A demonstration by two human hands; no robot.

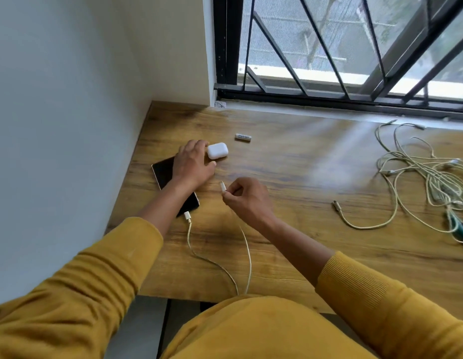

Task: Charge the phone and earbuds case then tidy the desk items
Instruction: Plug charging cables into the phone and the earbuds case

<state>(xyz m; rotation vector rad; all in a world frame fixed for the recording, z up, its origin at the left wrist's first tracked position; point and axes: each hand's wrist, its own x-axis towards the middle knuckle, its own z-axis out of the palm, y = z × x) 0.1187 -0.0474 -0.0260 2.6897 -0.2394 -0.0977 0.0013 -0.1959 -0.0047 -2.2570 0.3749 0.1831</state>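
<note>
1. Our left hand (192, 164) reaches over the phone (173, 185), fingers loosely spread, fingertips touching the white earbuds case (217, 150) without closing round it.
2. Our right hand (247, 200) pinches the white cable plug (222, 187) between thumb and forefinger, tip pointing up, just short of the case.
3. The phone lies screen-up near the wooden desk's (290, 164) left edge, with a second cable (189, 221) plugged into its near end.
4. A battery (243, 137) lies beyond the case; tangled cables (427, 177) sit at the right.
</note>
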